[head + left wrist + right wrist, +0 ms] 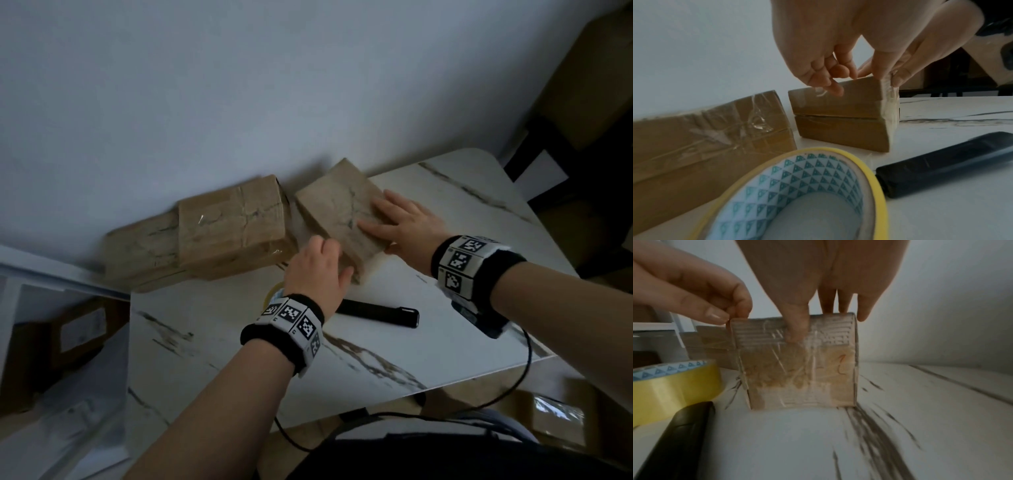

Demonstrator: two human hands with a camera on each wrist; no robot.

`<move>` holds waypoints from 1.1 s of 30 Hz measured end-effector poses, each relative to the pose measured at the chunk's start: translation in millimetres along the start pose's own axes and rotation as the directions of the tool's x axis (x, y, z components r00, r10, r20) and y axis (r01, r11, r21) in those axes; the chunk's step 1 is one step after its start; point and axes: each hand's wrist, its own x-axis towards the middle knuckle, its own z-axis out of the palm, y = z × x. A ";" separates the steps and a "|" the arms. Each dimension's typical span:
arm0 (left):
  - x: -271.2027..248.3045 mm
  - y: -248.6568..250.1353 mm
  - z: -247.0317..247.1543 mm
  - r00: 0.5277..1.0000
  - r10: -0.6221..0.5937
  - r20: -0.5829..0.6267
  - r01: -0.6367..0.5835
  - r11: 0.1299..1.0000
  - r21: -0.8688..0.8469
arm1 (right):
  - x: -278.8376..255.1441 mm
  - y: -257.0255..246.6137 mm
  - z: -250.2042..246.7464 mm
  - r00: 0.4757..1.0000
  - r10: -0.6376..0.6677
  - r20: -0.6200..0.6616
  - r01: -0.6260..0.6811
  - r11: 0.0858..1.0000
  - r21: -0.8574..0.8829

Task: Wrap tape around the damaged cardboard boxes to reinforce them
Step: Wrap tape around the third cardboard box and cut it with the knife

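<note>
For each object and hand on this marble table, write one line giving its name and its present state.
Small brown cardboard box: on the table, wrapped in clear tape, held by both hands.
Larger brown cardboard boxes: taped, against the wall.
Yellow tape roll: lying flat, untouched.
Black oblong tool: lying untouched.
Left hand: pinching the box's near corner.
Right hand: fingers flat on top.

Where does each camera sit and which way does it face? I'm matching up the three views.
Head: high, looking down at the marble table; both forearms and hands show.
Left wrist: low by the tape roll, facing the small box; left hand above.
Right wrist: faces the box's taped end; right hand above it.
Both wrist views share box, roll and black tool.
</note>
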 end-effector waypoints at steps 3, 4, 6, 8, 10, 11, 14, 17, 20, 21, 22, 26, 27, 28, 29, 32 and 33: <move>0.5 -6.5 -2.3 0.999 -0.041 -0.027 0.041 0.999 0.022 | 2.4 -9.8 -13.0 0.999 0.052 -0.008 -0.051 0.998 0.034; 0.0 -9.3 -3.0 0.998 -0.055 -0.032 0.056 0.998 0.025 | 5.6 -16.7 -16.6 0.996 0.081 -0.023 -0.080 0.995 0.063; -1.8 -15.4 -4.8 0.996 -0.086 -0.034 0.087 0.996 0.035 | 14.3 -33.0 -17.8 0.991 0.133 -0.024 -0.130 0.987 0.090; -4.3 -21.0 -7.2 0.992 -0.120 -0.043 0.122 0.992 0.044 | 22.4 -47.1 -11.8 0.981 0.190 0.046 -0.192 0.980 0.041; -6.2 -25.8 -10.1 0.987 -0.151 -0.053 0.154 0.987 0.046 | 28.3 -54.3 -5.9 0.974 0.215 0.076 -0.214 0.976 -0.031; -6.3 -28.4 -11.3 0.985 -0.163 -0.059 0.165 0.985 0.044 | 30.3 -54.1 -4.7 0.974 0.216 0.072 -0.213 0.976 -0.040; -6.1 -37.0 -15.3 0.978 -0.198 -0.061 0.199 0.980 0.007 | 36.9 -42.9 -10.1 0.981 0.181 0.073 -0.177 0.983 -0.053; -1.7 -45.2 -18.7 0.978 -0.204 -0.046 0.207 0.977 0.046 | 42.0 -28.6 -20.2 0.984 0.175 0.042 -0.176 0.984 0.007; 8.7 -57.4 -17.1 0.971 -0.235 0.048 0.227 0.965 0.131 | 48.4 -27.9 -17.7 0.987 0.153 0.042 -0.155 0.987 0.039; 12.3 -61.1 -15.9 0.965 -0.244 0.099 0.227 0.961 0.157 | 49.8 -30.6 -14.6 0.986 0.157 0.047 -0.159 0.987 0.038; 14.7 -64.0 -14.0 0.958 -0.250 0.142 0.224 0.958 0.177 | 51.0 -33.8 -10.4 0.986 0.158 0.050 -0.159 0.987 0.030; 15.8 -64.8 -8.9 0.945 -0.260 0.198 0.229 0.959 0.168 | 55.6 -43.5 1.1 0.993 0.104 0.047 -0.101 0.993 -0.056; 15.4 -64.3 -8.5 0.945 -0.260 0.197 0.232 0.960 0.157 | 58.3 -44.3 1.6 0.995 0.091 0.049 -0.088 0.994 -0.062; 15.2 -64.4 -8.4 0.945 -0.262 0.197 0.235 0.961 0.148 | 61.9 -44.5 1.5 0.996 0.080 0.051 -0.077 0.995 -0.062; 15.6 -64.9 -8.6 0.945 -0.261 0.199 0.235 0.961 0.142 | 65.6 -44.3 1.1 0.996 0.070 0.053 -0.067 0.996 -0.062; 16.6 -66.0 -9.9 0.946 -0.252 0.203 0.225 0.963 0.146 | 73.5 -44.4 1.3 0.998 0.055 0.042 -0.052 0.996 -0.076; 17.0 -65.7 -10.3 0.945 -0.254 0.205 0.227 0.963 0.148 | 74.7 -45.1 1.5 0.997 0.059 0.039 -0.055 0.995 -0.087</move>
